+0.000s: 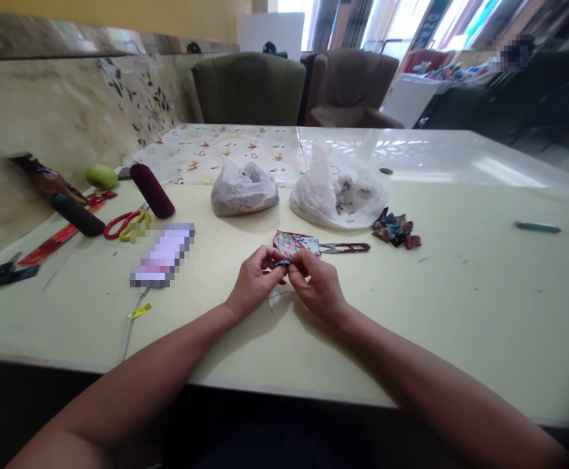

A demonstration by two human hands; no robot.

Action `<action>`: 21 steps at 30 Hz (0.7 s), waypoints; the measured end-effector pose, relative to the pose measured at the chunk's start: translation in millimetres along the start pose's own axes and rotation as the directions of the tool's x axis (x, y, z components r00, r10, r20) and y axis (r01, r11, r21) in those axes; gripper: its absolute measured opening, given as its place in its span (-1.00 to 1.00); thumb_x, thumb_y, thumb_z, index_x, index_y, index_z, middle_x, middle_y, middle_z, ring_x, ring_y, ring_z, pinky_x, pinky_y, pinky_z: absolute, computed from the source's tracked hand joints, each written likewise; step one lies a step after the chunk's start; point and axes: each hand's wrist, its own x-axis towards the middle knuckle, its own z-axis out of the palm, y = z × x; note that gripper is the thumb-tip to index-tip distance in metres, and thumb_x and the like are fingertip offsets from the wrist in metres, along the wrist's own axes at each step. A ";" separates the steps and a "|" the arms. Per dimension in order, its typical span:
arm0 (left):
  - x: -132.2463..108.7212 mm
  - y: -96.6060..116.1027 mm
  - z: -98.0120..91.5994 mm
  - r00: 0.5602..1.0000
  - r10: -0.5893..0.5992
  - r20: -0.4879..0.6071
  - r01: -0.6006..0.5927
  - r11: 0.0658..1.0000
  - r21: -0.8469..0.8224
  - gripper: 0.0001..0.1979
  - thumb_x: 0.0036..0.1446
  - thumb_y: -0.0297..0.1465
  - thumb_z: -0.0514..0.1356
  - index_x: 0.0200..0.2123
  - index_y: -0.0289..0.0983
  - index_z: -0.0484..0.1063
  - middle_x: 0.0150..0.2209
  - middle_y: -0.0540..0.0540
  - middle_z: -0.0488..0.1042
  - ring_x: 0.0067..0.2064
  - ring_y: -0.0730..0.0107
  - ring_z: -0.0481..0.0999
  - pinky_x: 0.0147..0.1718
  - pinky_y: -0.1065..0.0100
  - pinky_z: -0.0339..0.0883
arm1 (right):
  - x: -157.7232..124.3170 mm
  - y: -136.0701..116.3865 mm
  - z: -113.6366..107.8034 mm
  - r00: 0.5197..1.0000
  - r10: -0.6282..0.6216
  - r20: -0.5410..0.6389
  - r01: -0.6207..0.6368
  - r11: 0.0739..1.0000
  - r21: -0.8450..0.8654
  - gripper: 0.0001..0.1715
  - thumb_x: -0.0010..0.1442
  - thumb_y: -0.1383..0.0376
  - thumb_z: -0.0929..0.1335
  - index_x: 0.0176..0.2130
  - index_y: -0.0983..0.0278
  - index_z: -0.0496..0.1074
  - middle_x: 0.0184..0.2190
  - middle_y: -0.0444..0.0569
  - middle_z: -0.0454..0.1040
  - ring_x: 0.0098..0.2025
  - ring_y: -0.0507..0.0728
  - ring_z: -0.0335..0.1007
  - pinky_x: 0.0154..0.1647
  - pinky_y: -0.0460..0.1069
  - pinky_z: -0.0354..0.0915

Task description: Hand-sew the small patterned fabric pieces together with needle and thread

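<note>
Between the fingertips of my left hand (256, 280) and my right hand (318, 283) is a small dark piece of fabric (283, 262). Both hands pinch it, and its shape is mostly hidden by the fingers. A thin thread hangs on the table below my left fingers. Just beyond the hands lies a stack of patterned cloth pieces (289, 243). Red-handled thread snips (350, 248) lie to its right, tips against the cloth. Farther right sits a small pile of dark, patterned fabric pieces (394, 229).
Two white plastic bags (243, 192) stand ahead, the right one holding white stuffing (355, 194). On the left lie a phone (163, 255) with its cable, scissors (128, 225), a maroon thread spool (152, 190), a dark cylinder (77, 214) and a green fruit (101, 176). A green tool (537, 227) lies right.
</note>
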 end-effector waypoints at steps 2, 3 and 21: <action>1.2 0.9 0.3 1.000 -0.014 0.005 0.015 0.999 -0.028 -0.76 0.02 -0.34 0.30 -0.27 -0.30 0.36 -0.31 -0.02 0.42 -0.34 0.46 0.46 -0.35 0.35 0.49 | 2.0 0.6 -1.0 0.998 0.057 -0.029 -0.057 0.998 0.025 -0.88 0.19 0.35 0.25 -0.40 0.22 0.20 -0.54 -0.18 0.28 -0.52 -0.01 0.12 -0.44 -0.09 0.09; 1.7 1.0 0.4 1.000 -0.013 -0.003 0.013 1.000 -0.029 -0.76 0.02 -0.33 0.31 -0.27 -0.30 0.36 -0.32 -0.02 0.42 -0.36 0.47 0.46 -0.36 0.36 0.49 | 2.7 0.6 -1.3 0.997 0.072 -0.038 -0.071 0.997 0.033 -0.88 0.19 0.35 0.25 -0.41 0.22 0.20 -0.54 -0.19 0.26 -0.53 -0.01 0.11 -0.44 -0.09 0.08; -1.3 -11.1 -4.3 0.946 0.273 -0.173 -0.204 0.920 0.333 -0.82 -0.05 -0.59 0.13 -0.40 -0.22 0.23 -0.40 0.06 0.30 -0.39 0.47 0.34 -0.40 0.44 0.26 | -5.9 -0.8 8.1 0.924 -0.376 -0.072 0.363 0.920 -0.146 -0.87 0.26 0.43 0.22 -0.32 0.23 0.26 -0.48 -0.12 0.36 -0.48 0.02 0.26 -0.41 -0.11 0.17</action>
